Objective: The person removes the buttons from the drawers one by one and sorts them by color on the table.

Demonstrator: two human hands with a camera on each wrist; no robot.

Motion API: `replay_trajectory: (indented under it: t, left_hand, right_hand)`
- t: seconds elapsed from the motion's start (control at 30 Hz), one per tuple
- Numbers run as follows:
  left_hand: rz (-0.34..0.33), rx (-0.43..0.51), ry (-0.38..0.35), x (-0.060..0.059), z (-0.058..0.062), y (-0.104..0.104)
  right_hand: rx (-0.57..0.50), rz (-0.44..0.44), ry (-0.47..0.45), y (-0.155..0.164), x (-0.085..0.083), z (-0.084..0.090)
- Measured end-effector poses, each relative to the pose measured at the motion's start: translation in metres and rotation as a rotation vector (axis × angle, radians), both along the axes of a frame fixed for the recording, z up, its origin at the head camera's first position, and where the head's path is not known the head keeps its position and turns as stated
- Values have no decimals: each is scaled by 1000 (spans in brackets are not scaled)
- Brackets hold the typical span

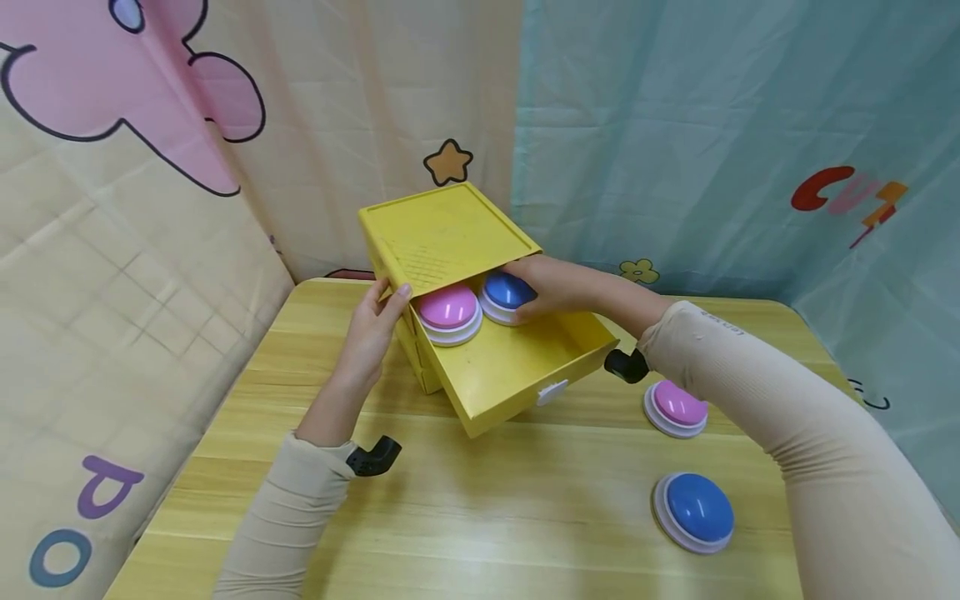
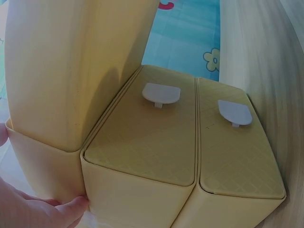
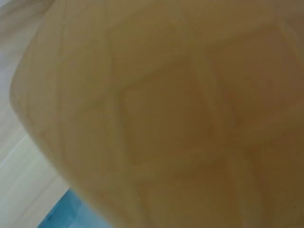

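Observation:
A yellow drawer cabinet stands on the table with its top drawer pulled out. Inside the drawer sit a pink push button and, to its right, a blue push button, both on white bases. My right hand reaches into the drawer and grips the blue button, thumb on its near side and fingers partly hidden beyond it. My left hand rests against the cabinet's front left corner; in the left wrist view its fingertips touch the cabinet's side. Yellow drawer surface fills most of the right wrist view.
On the table's right side lie another pink button and another blue button. Two shut drawers with white handles show in the left wrist view. Patterned curtains hang behind the table.

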State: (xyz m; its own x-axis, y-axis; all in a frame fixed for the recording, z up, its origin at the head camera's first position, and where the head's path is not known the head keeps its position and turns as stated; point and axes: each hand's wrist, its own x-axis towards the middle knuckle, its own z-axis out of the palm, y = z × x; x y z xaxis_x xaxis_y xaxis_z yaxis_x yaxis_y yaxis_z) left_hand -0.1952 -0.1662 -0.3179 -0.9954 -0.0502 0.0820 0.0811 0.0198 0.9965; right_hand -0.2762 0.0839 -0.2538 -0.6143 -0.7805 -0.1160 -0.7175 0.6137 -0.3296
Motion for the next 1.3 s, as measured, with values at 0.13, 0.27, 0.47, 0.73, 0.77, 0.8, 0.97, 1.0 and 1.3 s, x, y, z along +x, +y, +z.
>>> replay_trajectory:
  t: [0.13,0.27,0.47,0.73,0.77,0.8,0.97,1.0,1.3]
  left_hand:
    - [2,2,2,-1,0,1]
    - [0,5,0,0,0,1]
    - [5,6,4,-1,1,0]
    - [4,4,21,-3,0,-1]
    - [4,3,24,-4,-1,-1]
    - [3,3,26,-4,-1,-1]
    - [-2,4,39,-5,-2,0]
    - [-4,5,39,-5,-2,0]
    - [1,15,49,-5,-2,1]
  right_hand:
    - [-13,-36,24,2,1,-2]
    - [-57,-42,26,6,5,-3]
    - [-125,-60,-30,13,14,-1]
    - [-312,-56,-74,38,35,20]
    - [-327,-54,-67,43,39,22]
    - [-341,-53,-59,49,43,24]
    - [-387,-69,-11,86,66,27]
    - [-390,-75,8,95,71,27]
    - [-378,-214,205,187,121,-5]
